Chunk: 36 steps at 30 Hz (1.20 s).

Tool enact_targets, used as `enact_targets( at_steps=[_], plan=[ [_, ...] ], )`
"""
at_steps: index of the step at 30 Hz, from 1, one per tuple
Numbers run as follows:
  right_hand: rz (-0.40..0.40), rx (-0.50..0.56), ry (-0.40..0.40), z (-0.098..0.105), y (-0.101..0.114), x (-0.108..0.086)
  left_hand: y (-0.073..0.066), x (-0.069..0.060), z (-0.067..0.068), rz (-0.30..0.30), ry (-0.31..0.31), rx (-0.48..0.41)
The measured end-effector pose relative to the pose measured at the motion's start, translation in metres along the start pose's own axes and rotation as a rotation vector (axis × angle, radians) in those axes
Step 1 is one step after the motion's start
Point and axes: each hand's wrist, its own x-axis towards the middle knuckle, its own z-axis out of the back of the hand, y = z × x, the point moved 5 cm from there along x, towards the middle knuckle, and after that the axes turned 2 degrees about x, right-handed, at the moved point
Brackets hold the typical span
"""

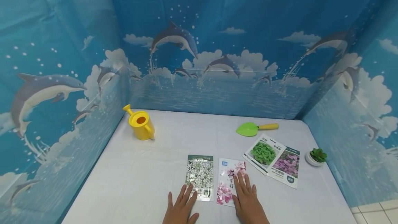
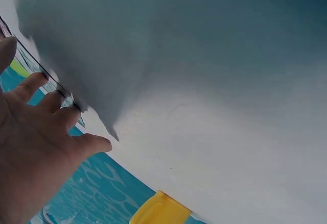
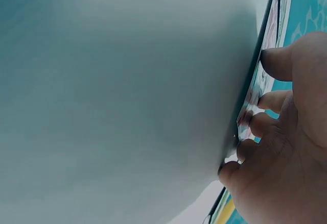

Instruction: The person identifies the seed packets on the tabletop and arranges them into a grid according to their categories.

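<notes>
I have both hands low over the near edge of the white-covered table (image 1: 124, 182), each paired with one seed packet. The white-flower seed packet (image 1: 200, 172) lies ahead of my left hand (image 1: 181, 208) and slightly to its right, so that hand is clearly the nearer one; its fingers are spread and loose, gripping nothing, with fingertips over the packet's near-left corner. The pink-flower seed packet (image 1: 226, 182) lies ahead and to the left of my right hand (image 1: 248, 201), whose fingers, extended and ungrasping, rest across its right side. Both packets have their long axes running from the near edge toward the far edge, the pink one leaning slightly; they lie just beside each other, a narrow gap between.

Off toward the right edge, well outside my left hand's side, the green-leaf seed packet (image 1: 263, 153) and the purple-flower seed packet (image 1: 286, 165) lie slanted together, the green trowel (image 1: 248, 129) beyond them toward the far edge.
</notes>
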Motion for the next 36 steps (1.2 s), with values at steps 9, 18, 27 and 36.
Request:
enact_targets(
  at_steps=[9,18,27,36],
  plan=[
    [0.017,-0.004,0.011,0.001,0.007,0.004,0.003,-0.003,-0.006,0.010,-0.009,-0.012],
    [0.008,-0.016,0.032,-0.003,0.008,0.006,0.004,-0.007,-0.004,0.006,-0.049,-0.022],
    [-0.007,-0.039,0.040,-0.005,0.009,0.008,0.003,-0.004,0.000,0.008,-0.065,-0.047],
    [0.043,-0.033,0.005,0.003,0.014,0.008,-0.011,0.014,0.020,0.070,-0.110,-0.006]
  ],
)
